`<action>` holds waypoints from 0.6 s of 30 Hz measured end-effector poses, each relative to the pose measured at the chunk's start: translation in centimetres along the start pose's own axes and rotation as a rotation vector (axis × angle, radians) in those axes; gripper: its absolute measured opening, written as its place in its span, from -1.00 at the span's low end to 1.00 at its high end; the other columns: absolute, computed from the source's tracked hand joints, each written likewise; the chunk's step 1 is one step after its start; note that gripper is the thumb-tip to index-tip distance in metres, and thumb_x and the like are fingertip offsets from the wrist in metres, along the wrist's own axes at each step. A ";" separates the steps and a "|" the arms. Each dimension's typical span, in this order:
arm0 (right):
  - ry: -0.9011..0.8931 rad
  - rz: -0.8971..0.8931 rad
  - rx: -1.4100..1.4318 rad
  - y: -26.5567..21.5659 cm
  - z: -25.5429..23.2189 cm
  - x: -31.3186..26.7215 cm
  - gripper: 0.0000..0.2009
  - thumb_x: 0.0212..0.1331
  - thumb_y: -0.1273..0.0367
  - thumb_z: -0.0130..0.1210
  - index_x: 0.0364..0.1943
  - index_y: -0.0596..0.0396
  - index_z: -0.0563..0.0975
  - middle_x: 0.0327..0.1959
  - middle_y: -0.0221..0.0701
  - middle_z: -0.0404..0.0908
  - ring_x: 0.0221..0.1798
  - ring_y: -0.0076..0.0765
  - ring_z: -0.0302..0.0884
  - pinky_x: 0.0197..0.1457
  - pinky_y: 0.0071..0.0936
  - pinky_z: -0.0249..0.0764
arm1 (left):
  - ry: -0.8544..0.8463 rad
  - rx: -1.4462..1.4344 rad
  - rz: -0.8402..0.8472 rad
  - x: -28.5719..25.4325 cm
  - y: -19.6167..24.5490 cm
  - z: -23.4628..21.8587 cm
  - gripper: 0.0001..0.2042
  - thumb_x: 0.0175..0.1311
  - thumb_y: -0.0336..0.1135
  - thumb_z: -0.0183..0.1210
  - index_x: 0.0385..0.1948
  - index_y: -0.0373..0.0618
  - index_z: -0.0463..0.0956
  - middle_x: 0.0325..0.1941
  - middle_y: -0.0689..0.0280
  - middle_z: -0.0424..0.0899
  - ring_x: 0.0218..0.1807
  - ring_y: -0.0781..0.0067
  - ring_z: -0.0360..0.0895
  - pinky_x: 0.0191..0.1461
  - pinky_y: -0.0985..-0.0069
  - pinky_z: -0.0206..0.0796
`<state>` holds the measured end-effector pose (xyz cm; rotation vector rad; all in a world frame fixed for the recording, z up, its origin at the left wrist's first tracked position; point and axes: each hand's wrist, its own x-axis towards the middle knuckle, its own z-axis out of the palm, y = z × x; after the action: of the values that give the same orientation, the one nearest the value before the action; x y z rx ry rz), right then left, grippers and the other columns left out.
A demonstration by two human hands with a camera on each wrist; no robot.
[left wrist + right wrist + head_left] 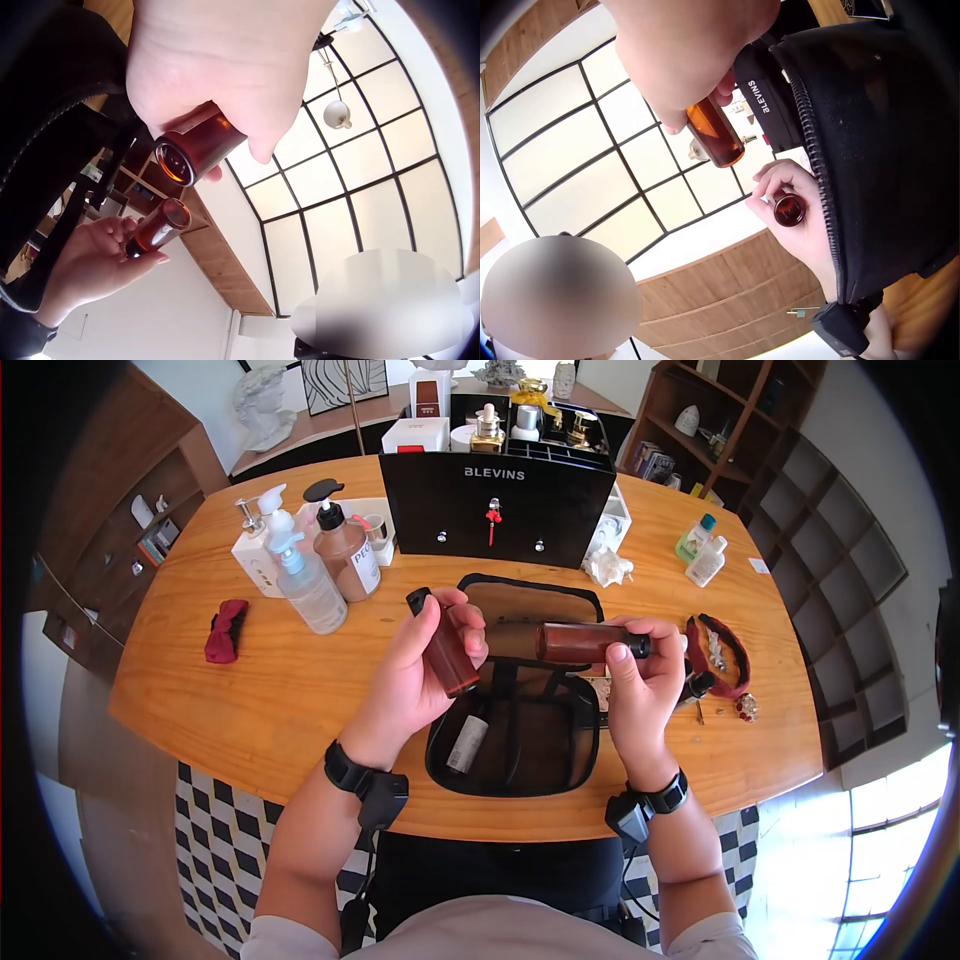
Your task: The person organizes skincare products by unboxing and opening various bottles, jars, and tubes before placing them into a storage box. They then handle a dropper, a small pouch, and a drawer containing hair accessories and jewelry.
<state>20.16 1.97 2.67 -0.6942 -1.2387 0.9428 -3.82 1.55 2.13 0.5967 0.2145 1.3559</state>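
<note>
Over an unzipped black mesh case [515, 785], each hand holds a dark brown bottle with a black cap. The left hand [405, 665] grips its bottle [450, 655], which leans with the cap up and to the left. In the right hand [645, 695], thumb and fingers pinch the other bottle [580, 643] near its cap; it lies level, base pointing left. The two bottles are apart. Inside the case's lower half rests a small grey-white tube [467, 744]. In the left wrist view both bottle bases show, the nearer bottle [201, 146] in the left hand.
A black BLEVINS box [500, 510] with cosmetics stands behind the case. Pump bottles [312, 592] and a dark red bow [226, 631] are at the left. On the right are a red headband [738, 655], small dark bottles [697, 685] and two small bottles [706, 561].
</note>
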 end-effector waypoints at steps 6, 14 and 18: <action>-0.167 0.014 -0.064 -0.3 -0.3 0.2 -0.60 0.18 0.46 0.37 0.02 0.16 0.40 -0.02 -0.30 0.60 -0.10 -0.53 0.61 -0.08 -0.62 0.61 | 0.043 -0.210 -0.033 0.5 0.8 -0.4 -0.70 0.54 -0.09 0.05 -0.08 -0.18 0.46 -0.16 0.16 0.56 -0.21 0.36 0.47 -0.03 0.41 0.39; -0.398 0.126 -0.152 -2.6 2.2 0.4 -0.53 0.11 0.45 0.42 0.03 0.11 0.38 -0.13 -0.30 0.64 -0.19 -0.54 0.62 -0.23 -0.61 0.54 | 0.035 -0.211 -0.026 0.7 1.0 -1.3 -0.69 0.52 -0.01 0.06 -0.15 -0.10 0.45 -0.25 0.28 0.54 -0.23 0.44 0.48 -0.05 0.48 0.40; -0.622 0.134 -0.806 -6.3 6.3 -1.0 -0.51 0.04 0.31 0.46 -0.03 0.10 0.40 -0.45 -0.24 0.61 -0.39 -0.29 0.66 -0.28 -0.39 0.53 | -0.073 -0.172 -0.033 0.7 0.8 -1.8 -0.68 0.54 0.05 0.00 -0.13 -0.04 0.40 -0.41 0.47 0.39 -0.36 0.62 0.35 -0.19 0.59 0.27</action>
<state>15.30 -2.21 8.94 -1.1668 -2.1960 0.7705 -5.20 2.81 1.17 0.4958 0.0477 1.3028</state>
